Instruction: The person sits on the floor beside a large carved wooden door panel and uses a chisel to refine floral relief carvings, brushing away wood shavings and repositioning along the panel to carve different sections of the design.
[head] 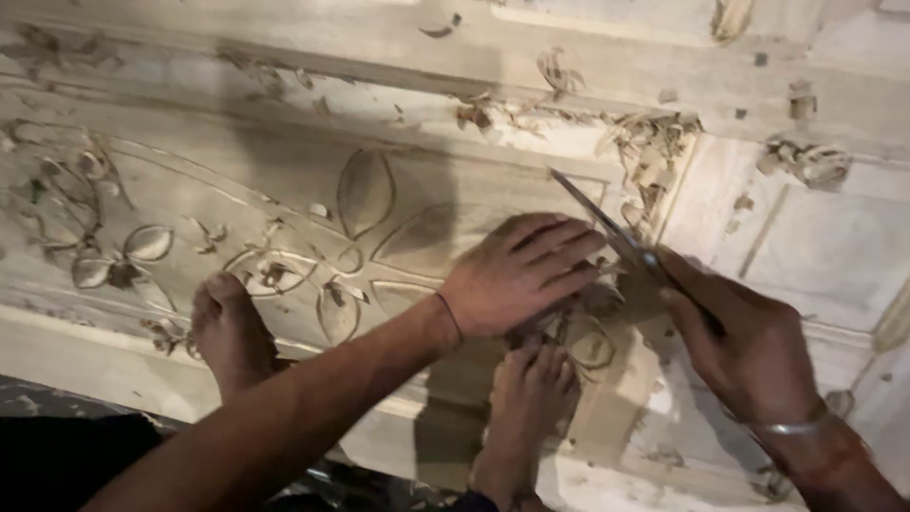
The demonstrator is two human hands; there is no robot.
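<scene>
Carved wooden panel (284,190) fills my view, its leaf pattern cut toward the left edge, shavings (654,142) near the top. My left hand (521,275) presses flat, open; my right hand (739,341) grips a chisel (607,228) mid-panel, where carving looks unfinished.

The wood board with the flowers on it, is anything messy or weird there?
Yes: curled wood shavings lie scattered along the carved panel and its top edge. Two bare feet also rest on it, one under the left hand. The right hand holds a chisel.
</scene>
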